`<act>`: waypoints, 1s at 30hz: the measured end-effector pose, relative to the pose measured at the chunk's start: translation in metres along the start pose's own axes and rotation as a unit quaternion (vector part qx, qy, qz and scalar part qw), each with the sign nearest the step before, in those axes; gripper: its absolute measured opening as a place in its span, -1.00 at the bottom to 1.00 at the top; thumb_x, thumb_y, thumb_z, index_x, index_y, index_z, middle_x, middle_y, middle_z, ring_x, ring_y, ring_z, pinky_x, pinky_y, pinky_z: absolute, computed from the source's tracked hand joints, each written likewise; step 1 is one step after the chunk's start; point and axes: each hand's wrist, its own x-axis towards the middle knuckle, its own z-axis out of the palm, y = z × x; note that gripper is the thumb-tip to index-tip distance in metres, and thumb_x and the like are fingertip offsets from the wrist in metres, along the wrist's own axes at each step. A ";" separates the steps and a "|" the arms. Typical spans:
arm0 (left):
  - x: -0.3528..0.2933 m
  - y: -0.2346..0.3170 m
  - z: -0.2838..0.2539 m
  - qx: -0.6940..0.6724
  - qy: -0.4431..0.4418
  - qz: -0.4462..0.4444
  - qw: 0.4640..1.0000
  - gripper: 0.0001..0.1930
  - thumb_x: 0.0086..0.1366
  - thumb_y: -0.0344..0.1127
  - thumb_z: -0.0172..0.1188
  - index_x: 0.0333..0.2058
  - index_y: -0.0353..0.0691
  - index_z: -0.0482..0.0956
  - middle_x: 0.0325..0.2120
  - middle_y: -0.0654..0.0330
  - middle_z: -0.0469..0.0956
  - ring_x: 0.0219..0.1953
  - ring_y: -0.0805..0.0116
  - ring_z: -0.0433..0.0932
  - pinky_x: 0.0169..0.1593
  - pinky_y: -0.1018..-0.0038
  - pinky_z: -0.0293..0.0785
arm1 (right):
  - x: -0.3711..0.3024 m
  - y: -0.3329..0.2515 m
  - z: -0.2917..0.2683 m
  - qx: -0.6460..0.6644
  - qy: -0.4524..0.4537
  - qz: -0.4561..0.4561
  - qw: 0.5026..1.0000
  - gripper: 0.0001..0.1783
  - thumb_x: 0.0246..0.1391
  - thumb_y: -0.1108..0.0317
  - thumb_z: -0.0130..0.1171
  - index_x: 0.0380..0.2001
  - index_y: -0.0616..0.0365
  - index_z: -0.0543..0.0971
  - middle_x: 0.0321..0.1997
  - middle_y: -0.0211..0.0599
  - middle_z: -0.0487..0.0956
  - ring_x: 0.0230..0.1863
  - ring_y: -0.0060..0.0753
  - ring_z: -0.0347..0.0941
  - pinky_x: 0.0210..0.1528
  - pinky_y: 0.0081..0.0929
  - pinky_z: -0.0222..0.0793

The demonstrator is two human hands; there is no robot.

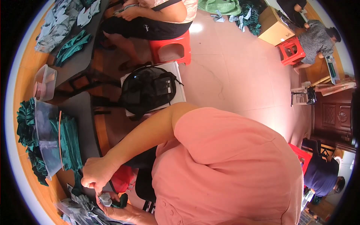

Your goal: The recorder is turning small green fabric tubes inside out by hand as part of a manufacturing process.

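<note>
Head view: pale grey cloth (105, 200) and dark green piece (122, 201) held in left hand (119, 213), grip pinching cloth, near table (85, 131); right hand (99, 172) curled just beside, grip's hold cannot be told; green strips (70, 144) stacked on table.

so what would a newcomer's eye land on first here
Probably the wearer's pink shirt, filling the lower middle, with the right hand just above the left hand, which holds a small grey cloth, at lower left. Next, perhaps, the bright red stool under a seated co-worker at top, and the dark green fabric stack at left.
</note>
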 end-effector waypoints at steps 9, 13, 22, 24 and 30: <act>-0.017 -0.001 0.021 -0.144 0.068 -0.007 0.987 -0.78 0.14 -0.46 0.01 -0.24 -0.35 0.52 -0.45 0.09 0.53 -0.61 0.34 0.46 -0.62 0.57 0.33 | -0.011 -0.006 -0.025 0.415 -0.217 0.196 0.862 -0.85 -0.11 0.39 0.30 -0.59 0.19 0.54 -0.68 -0.48 0.43 -0.69 -0.67 0.29 -0.65 -0.58 0.18; -0.013 0.007 0.017 -0.193 0.121 0.011 0.974 -0.81 0.13 -0.61 -0.03 -0.30 -0.36 0.53 -0.51 0.16 0.51 -0.67 0.46 0.36 -0.65 0.57 0.20 | -0.011 -0.018 -0.013 0.186 -0.059 0.098 0.976 -0.82 -0.06 0.40 0.34 -0.41 0.19 0.55 -0.58 -0.43 0.50 -0.51 -0.66 0.38 -0.48 -0.62 0.26; -0.011 -0.002 0.026 -0.064 0.268 0.119 0.954 -0.74 0.04 -0.65 -0.09 -0.32 -0.37 0.53 -0.42 0.26 0.52 -0.40 0.53 0.45 -0.25 0.61 0.42 | -0.021 -0.038 0.051 0.061 0.152 -0.140 0.977 -0.70 -0.24 0.67 0.14 -0.35 0.14 0.48 -0.51 -0.26 0.57 -0.53 -0.15 0.54 -0.53 -0.34 0.40; -0.010 -0.005 0.027 -0.051 0.274 0.134 0.951 -0.75 0.07 -0.68 -0.04 -0.29 -0.36 0.54 -0.41 0.24 0.52 -0.38 0.53 0.46 -0.27 0.63 0.41 | -0.014 -0.037 0.046 0.064 0.137 -0.140 0.979 -0.74 -0.22 0.67 0.14 -0.38 0.15 0.48 -0.52 -0.25 0.56 -0.54 -0.17 0.54 -0.52 -0.36 0.40; -0.040 -0.003 0.023 -0.018 0.063 0.039 0.997 -0.78 0.01 -0.73 0.03 -0.36 -0.37 0.52 -0.33 0.33 0.43 -0.31 0.57 0.37 -0.21 0.68 0.28 | 0.004 -0.004 0.022 0.112 0.101 -0.038 0.988 -0.86 -0.16 0.63 0.13 -0.45 0.20 0.48 -0.57 -0.39 0.51 -0.59 -0.58 0.41 -0.53 -0.58 0.32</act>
